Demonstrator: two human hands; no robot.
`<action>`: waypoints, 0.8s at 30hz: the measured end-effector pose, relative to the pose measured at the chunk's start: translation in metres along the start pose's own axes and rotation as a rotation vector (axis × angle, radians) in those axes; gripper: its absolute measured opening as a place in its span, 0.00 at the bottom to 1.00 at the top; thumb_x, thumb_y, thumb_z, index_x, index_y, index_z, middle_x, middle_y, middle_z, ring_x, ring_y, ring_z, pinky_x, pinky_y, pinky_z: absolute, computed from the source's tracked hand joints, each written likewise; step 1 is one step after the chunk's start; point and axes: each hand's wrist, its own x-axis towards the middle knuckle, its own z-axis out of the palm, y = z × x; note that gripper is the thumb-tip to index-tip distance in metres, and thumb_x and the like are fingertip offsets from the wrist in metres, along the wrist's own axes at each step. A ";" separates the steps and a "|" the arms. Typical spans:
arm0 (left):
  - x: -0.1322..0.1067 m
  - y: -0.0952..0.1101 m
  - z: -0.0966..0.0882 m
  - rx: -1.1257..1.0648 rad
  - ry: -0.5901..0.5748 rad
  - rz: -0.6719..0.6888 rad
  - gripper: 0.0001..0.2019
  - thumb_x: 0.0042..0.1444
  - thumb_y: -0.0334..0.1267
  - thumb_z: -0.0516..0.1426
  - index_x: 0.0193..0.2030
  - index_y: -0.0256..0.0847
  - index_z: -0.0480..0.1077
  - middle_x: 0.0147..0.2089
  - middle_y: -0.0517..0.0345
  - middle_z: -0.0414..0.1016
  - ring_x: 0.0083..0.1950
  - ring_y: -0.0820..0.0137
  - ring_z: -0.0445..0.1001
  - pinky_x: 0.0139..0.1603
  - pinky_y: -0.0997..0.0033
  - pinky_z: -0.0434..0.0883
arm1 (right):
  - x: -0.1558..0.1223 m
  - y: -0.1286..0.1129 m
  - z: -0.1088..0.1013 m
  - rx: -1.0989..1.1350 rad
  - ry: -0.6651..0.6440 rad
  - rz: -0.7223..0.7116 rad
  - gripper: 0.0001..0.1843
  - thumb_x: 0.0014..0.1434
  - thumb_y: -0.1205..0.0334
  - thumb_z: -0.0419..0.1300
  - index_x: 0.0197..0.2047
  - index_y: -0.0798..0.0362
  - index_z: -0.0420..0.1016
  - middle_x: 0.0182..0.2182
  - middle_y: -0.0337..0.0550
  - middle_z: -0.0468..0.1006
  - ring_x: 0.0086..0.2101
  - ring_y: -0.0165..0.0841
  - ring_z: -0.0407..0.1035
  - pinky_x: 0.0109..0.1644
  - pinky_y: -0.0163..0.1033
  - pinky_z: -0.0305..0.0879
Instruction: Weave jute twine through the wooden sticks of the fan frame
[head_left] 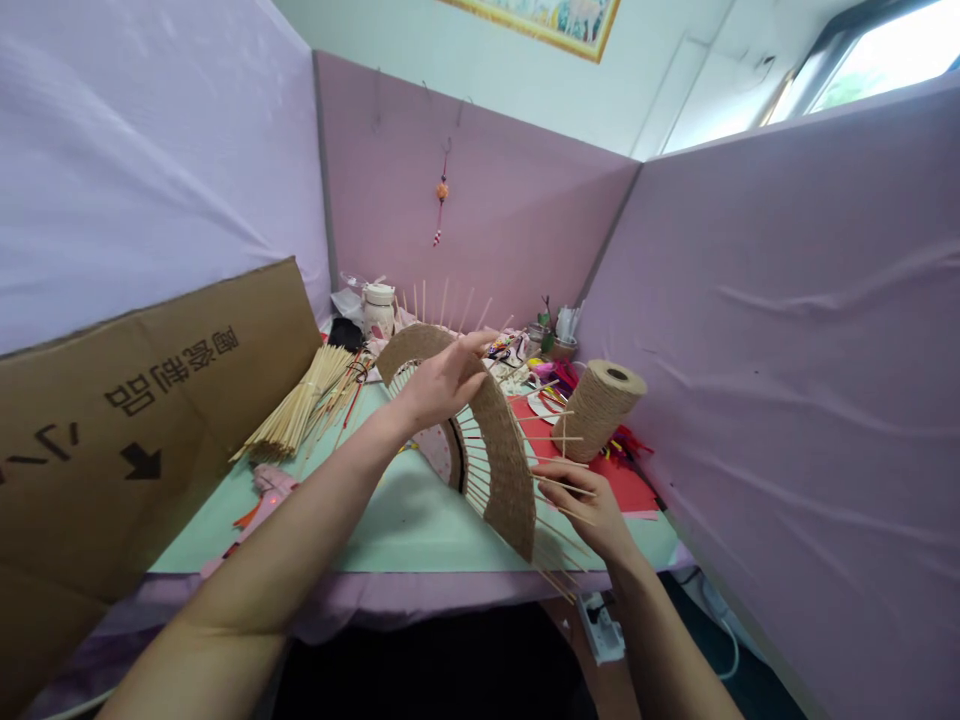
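Note:
A fan-shaped woven piece (504, 450) stands tilted over the table, with a broad brown twine band and thin sticks radiating past its outer edge. Its small inner part is pale with a dark border. My left hand (444, 382) is closed around the top of the band, its fingers lying over the weave and partly hidden. At the right edge, my right hand (581, 503) pinches one of the protruding thin sticks near the band. A large cone of brown twine (598, 408) stands just behind my right hand.
A bundle of sticks (296, 405) and a pink glue gun (270, 490) lie on the left, beside a tall cardboard sheet (157, 420). Red paper (622, 487), a white lidded jar (379, 308) and assorted craft bits are behind. Purple cloth partitions (787, 350) enclose the table.

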 end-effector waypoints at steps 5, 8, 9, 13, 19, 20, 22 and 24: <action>-0.001 0.006 -0.002 0.044 -0.158 -0.038 0.18 0.63 0.34 0.47 0.56 0.49 0.71 0.55 0.53 0.60 0.53 0.68 0.69 0.58 0.65 0.68 | 0.001 -0.003 0.003 0.013 -0.001 -0.031 0.13 0.54 0.50 0.66 0.38 0.49 0.83 0.38 0.48 0.81 0.39 0.39 0.75 0.40 0.41 0.72; -0.001 0.013 -0.002 -0.030 -0.160 -0.091 0.14 0.62 0.36 0.50 0.48 0.45 0.75 0.55 0.52 0.58 0.59 0.65 0.65 0.64 0.63 0.64 | 0.001 -0.002 0.003 0.007 0.008 -0.015 0.14 0.54 0.50 0.66 0.39 0.49 0.82 0.38 0.48 0.81 0.37 0.38 0.74 0.39 0.40 0.72; -0.001 0.015 -0.002 -0.055 -0.148 -0.115 0.13 0.62 0.38 0.51 0.46 0.43 0.75 0.55 0.52 0.57 0.60 0.65 0.64 0.65 0.62 0.63 | 0.000 -0.001 0.003 -0.003 0.012 -0.009 0.14 0.54 0.50 0.66 0.40 0.50 0.82 0.38 0.47 0.81 0.36 0.37 0.74 0.38 0.40 0.71; -0.001 0.021 0.003 -0.114 -0.087 -0.208 0.09 0.61 0.42 0.55 0.39 0.41 0.75 0.53 0.53 0.58 0.57 0.65 0.65 0.64 0.61 0.65 | -0.003 -0.006 -0.004 -0.108 -0.020 -0.067 0.12 0.57 0.51 0.64 0.35 0.51 0.80 0.32 0.45 0.80 0.32 0.35 0.72 0.35 0.38 0.68; 0.000 0.020 0.013 -0.093 -0.022 -0.221 0.06 0.59 0.38 0.57 0.37 0.40 0.74 0.52 0.53 0.57 0.56 0.65 0.65 0.64 0.60 0.64 | -0.005 -0.028 -0.026 -0.256 -0.100 -0.167 0.13 0.61 0.53 0.60 0.29 0.52 0.75 0.26 0.42 0.75 0.29 0.32 0.67 0.33 0.37 0.63; 0.000 0.020 0.014 -0.091 -0.013 -0.215 0.06 0.59 0.38 0.57 0.37 0.40 0.74 0.51 0.53 0.57 0.56 0.65 0.65 0.64 0.60 0.64 | -0.004 -0.032 -0.029 -0.267 -0.119 -0.184 0.13 0.62 0.53 0.60 0.29 0.52 0.75 0.26 0.42 0.75 0.29 0.32 0.67 0.34 0.37 0.63; 0.000 0.019 0.016 -0.089 0.001 -0.216 0.06 0.60 0.39 0.57 0.37 0.40 0.74 0.51 0.53 0.57 0.55 0.65 0.66 0.63 0.60 0.65 | -0.003 -0.040 -0.035 -0.298 -0.163 -0.219 0.13 0.62 0.54 0.59 0.30 0.52 0.75 0.27 0.42 0.75 0.29 0.32 0.67 0.35 0.37 0.63; 0.000 0.019 0.016 -0.084 0.008 -0.226 0.06 0.59 0.38 0.57 0.37 0.40 0.73 0.51 0.53 0.57 0.54 0.66 0.66 0.62 0.59 0.66 | -0.001 -0.046 -0.039 -0.345 -0.195 -0.241 0.12 0.63 0.54 0.58 0.31 0.51 0.74 0.28 0.42 0.76 0.30 0.32 0.68 0.36 0.37 0.64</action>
